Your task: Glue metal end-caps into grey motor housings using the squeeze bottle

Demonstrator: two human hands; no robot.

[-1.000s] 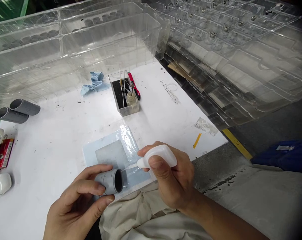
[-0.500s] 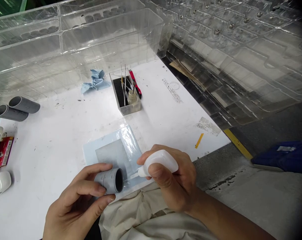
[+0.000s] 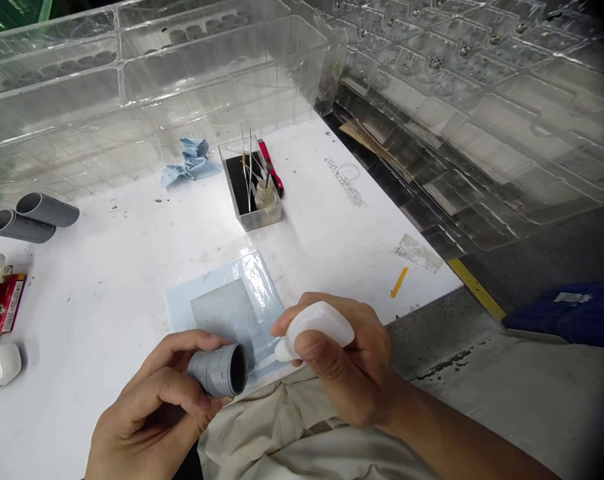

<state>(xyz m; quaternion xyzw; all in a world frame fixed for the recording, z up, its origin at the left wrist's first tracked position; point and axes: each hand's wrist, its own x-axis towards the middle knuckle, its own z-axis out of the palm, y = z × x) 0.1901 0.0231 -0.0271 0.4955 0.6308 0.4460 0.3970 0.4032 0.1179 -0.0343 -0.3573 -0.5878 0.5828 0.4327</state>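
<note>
Between the thumb and fingers of my left hand (image 3: 157, 400) is a short grey tube (image 3: 212, 371), lying sideways with its open end facing right. My right hand (image 3: 352, 373) is wrapped round a white squeeze bottle (image 3: 325, 327) with a thin nozzle. The nozzle points left and its tip is close to the rim of the tube; whether they touch I cannot tell. Under and behind the tube lies a light blue sheet (image 3: 187, 300) with a grey square (image 3: 227, 307) on it.
Two more grey tubes (image 3: 52, 210) lie at the left. A clear box (image 3: 259, 219) holds tweezers and a small glass bottle, with a red tool (image 3: 271, 167) beside it. A blue cloth (image 3: 195, 163), a white mouse (image 3: 1, 367) and large clear plastic trays (image 3: 222, 87) surround the white table (image 3: 112, 280).
The grey tube has turned a little about its length and dropped slightly as the left fingers shifted. The bottle has moved slightly left and down.
</note>
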